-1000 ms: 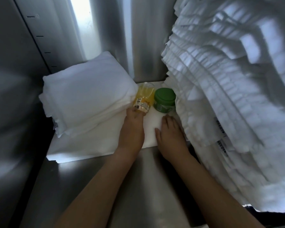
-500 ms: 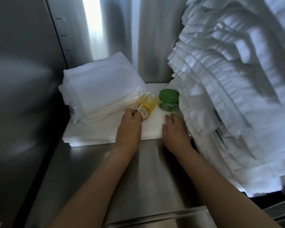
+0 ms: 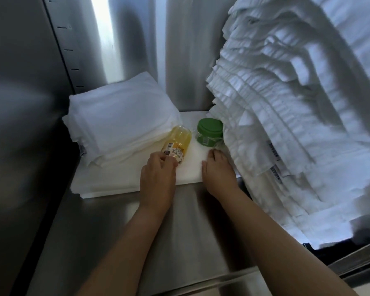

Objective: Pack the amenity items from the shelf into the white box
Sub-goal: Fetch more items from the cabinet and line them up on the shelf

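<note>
A small yellow bottle (image 3: 177,144) with a printed label lies tilted on a flat white sheet stack (image 3: 115,180) on the steel shelf. My left hand (image 3: 158,174) grips its near end with curled fingers. Just to the right stands a green jar (image 3: 209,131) with a green lid. Beside it, my right hand (image 3: 218,169) lies flat on the white sheet, its straight fingertips touching the foot of the jar.
Folded white towels (image 3: 120,116) are stacked left of the bottle. A tall leaning pile of white towels (image 3: 286,124) crowds the jar from the right. Steel walls (image 3: 19,103) close in the left and back; the bare steel shelf (image 3: 179,242) extends toward me.
The view has drawn back and shifted a little. My left fingers have closed round the bottle's near end. My right hand stays at the jar's foot; neither item has moved.
</note>
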### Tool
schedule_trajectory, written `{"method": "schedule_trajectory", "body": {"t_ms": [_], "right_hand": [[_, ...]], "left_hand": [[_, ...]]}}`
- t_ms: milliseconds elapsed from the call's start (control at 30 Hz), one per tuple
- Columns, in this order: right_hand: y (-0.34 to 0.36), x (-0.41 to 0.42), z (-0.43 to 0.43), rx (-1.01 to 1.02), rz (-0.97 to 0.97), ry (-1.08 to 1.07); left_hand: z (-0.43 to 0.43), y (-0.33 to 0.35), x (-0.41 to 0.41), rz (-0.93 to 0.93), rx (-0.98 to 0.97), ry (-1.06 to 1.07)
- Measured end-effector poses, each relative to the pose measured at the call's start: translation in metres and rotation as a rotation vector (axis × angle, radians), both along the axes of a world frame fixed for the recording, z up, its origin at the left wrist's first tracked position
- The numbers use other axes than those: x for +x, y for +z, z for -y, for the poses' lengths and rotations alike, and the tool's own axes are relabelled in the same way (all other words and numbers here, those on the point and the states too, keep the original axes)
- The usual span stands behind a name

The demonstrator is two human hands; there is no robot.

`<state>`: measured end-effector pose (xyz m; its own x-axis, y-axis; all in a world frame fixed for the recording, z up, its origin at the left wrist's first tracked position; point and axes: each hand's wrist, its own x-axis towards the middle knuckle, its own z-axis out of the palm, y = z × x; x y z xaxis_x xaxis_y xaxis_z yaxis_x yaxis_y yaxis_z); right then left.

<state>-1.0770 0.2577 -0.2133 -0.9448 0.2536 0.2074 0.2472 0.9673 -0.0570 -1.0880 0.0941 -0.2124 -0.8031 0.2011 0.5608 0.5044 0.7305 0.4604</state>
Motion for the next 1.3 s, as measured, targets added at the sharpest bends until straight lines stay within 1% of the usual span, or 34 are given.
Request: {"method": "schedule_trajectory", "body": {"t_ms": [33,100,200,333,433,500,600,833,1167,1233,1300], "right_hand": [[0.000,0.001,0.000,-0.005,0.002,0.003],[0.000,0.002,0.000,-0.007,0.007,0.010],[0.001,0.006,0.001,0.012,0.005,0.028],[0.000,0.017,0.004,0.053,-0.015,0.117],[-0.001,0.027,0.010,-0.003,-0.067,0.151],[0.000,0.035,0.015,-0.067,-0.089,0.178],[0.002,0.048,0.020,-0.122,-0.068,0.230],[0.014,0.070,0.026,-0.163,-0.121,0.270],[0.012,0.102,0.027,-0.201,-0.126,0.301],[0.013,0.105,0.029,-0.216,-0.152,0.301],[0.017,0.103,0.031,-0.264,-0.232,0.279]], "left_hand": [[0.000,0.001,0.001,-0.020,0.027,-0.004],[0.001,-0.001,0.001,-0.071,0.006,-0.013],[0.000,0.001,0.001,-0.049,0.028,-0.020],[0.000,-0.001,0.001,-0.079,0.052,-0.010],[0.000,-0.001,0.001,-0.057,0.070,-0.002],[0.000,-0.002,-0.001,-0.075,0.071,-0.003],[0.001,-0.003,-0.001,-0.086,0.079,-0.005],[0.000,-0.004,0.000,-0.091,0.068,0.005],[0.002,-0.007,0.001,-0.106,0.078,0.009],[0.002,-0.007,0.000,-0.104,0.083,0.007],[0.001,-0.006,0.000,-0.100,0.086,0.005]]}}
